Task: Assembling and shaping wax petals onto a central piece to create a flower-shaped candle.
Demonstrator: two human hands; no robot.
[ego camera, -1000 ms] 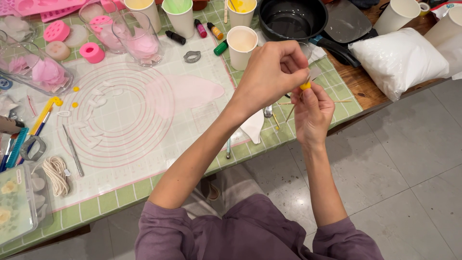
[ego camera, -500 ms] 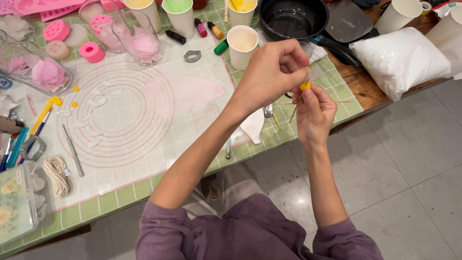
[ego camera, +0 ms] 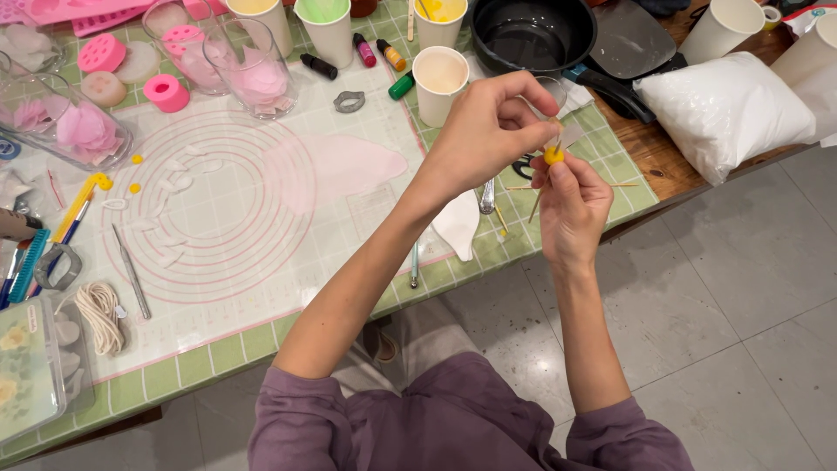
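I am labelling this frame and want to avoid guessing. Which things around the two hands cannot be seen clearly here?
- Head view: the small yellow piece is mostly covered by the left hand and right hand; its shape is unclear.
- Thin stick: its upper end is hidden by the right hand.
- Black pot: its far rim is cut off by the top edge.
- Clear box: cut off by the left edge.

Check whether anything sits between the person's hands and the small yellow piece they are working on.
Nothing visible does. The left hand and the right hand both pinch the yellow piece directly, held in the air above the table's edge.
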